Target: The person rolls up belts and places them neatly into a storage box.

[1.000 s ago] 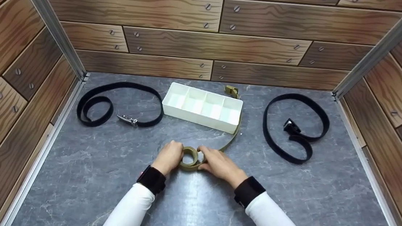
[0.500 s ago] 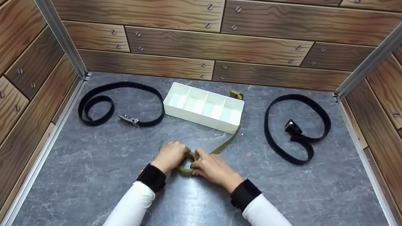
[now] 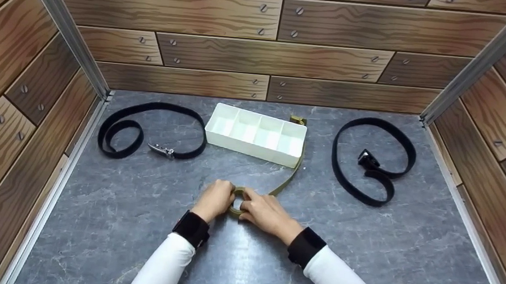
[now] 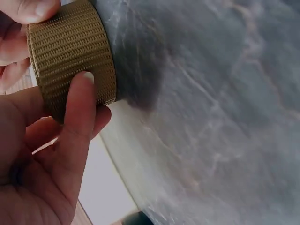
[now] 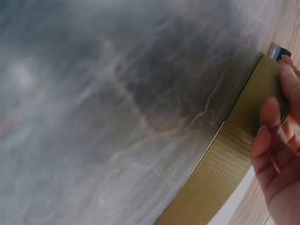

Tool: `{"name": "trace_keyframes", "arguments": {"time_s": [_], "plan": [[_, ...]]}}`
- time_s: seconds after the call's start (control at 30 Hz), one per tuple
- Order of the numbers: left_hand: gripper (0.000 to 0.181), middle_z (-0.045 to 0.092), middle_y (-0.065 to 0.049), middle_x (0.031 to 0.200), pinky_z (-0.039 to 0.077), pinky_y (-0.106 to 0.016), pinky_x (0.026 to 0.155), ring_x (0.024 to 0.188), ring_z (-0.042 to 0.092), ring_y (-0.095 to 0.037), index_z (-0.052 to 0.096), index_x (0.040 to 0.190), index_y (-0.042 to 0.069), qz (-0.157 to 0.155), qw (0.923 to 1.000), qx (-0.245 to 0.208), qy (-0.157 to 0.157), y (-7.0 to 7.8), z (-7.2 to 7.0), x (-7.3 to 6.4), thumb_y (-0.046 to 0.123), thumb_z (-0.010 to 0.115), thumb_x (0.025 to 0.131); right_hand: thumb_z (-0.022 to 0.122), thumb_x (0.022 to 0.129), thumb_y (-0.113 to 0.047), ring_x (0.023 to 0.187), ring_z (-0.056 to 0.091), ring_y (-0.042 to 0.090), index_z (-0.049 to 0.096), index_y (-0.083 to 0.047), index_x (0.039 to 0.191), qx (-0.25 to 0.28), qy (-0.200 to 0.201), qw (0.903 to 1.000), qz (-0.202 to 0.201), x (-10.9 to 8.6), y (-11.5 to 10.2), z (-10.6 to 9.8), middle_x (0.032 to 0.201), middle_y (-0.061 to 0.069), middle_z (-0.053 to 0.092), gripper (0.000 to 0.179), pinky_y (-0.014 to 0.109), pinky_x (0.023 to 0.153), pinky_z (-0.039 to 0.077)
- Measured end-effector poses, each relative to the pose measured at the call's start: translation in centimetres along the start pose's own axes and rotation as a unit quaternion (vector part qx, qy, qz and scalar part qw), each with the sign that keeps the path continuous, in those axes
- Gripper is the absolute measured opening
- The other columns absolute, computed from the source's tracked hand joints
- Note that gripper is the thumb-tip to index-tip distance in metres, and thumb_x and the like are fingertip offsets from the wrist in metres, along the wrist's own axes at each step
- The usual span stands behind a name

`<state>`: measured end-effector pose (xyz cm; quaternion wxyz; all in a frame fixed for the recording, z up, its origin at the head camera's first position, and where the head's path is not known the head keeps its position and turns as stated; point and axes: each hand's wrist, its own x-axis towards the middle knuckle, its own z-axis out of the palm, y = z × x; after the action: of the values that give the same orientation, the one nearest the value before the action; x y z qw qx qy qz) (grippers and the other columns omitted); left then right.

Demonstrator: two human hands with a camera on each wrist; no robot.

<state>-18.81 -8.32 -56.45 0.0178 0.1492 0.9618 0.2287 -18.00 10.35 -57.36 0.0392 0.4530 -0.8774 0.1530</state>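
Observation:
An olive webbing belt (image 3: 236,213) is wound into a ring on the floor between both hands. My left hand (image 3: 215,199) holds the ring's left side; in the left wrist view a finger and thumb grip the ribbed belt coil (image 4: 72,44). My right hand (image 3: 267,211) pinches the ring's right side, its fingertips bent over the rim. From there the belt's unwound length runs back along the right end of a white box (image 3: 252,149), and its buckle (image 3: 298,120) lies behind that end. The right wrist view shows the flat belt strap (image 5: 218,164) beside the right fingers.
The white box has several compartments in a row. To the left lies a black belt (image 3: 160,106) with a silver buckle (image 3: 161,150), touching or nearly touching the box. Another black belt (image 3: 376,121) curls at the right. Wood-patterned walls (image 3: 215,52) enclose the grey marbled floor (image 3: 113,221).
The right hand has moved slightly left toward the left hand. The loose second loop beside the ring is gone, leaving one ring. Behind the box the buckle has shifted slightly and turned.

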Motion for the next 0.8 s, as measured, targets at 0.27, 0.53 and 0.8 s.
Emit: {"name": "trace_keyframes", "arguments": {"time_s": [0.27,0.53,0.8], "plan": [[0.012,0.072,-0.003,0.085,0.052,-0.046,0.064,0.077,0.068,-0.029,0.076,0.085,0.02,0.064,0.9957,0.067,0.007,0.1,0.3,0.7,0.017,0.066,0.09,0.072,0.088,-0.027,0.075,0.062,0.01,0.076,-0.019,0.101,0.022,-0.016,0.999,-0.035,-0.6,1.3,-0.5,0.106,-0.003,0.064,0.016,0.024,0.063,0.05],[0.025,0.073,-0.01,0.1,0.053,-0.04,0.076,0.084,0.068,-0.024,0.074,0.109,0.006,-0.053,0.9955,-0.076,-0.021,0.0,0.3,0.5,0.019,0.072,0.087,0.073,0.087,-0.028,0.072,0.059,0.01,0.075,-0.017,0.099,0.054,-0.021,0.9983,0.001,-1.1,1.5,-0.5,0.093,-0.005,0.06,0.016,0.024,0.064,0.05],[0.018,0.074,-0.004,0.093,0.051,-0.036,0.068,0.071,0.062,-0.017,0.077,0.106,0.014,-0.05,0.9926,-0.094,-0.059,-0.2,-0.2,0.8,0.015,0.069,0.09,0.07,0.09,-0.024,0.093,0.063,0.013,0.075,-0.015,0.108,0.116,-0.05,0.9917,0.025,-1.4,2.1,-0.6,0.108,-0.004,0.064,0.02,0.028,0.085,0.05]]}}
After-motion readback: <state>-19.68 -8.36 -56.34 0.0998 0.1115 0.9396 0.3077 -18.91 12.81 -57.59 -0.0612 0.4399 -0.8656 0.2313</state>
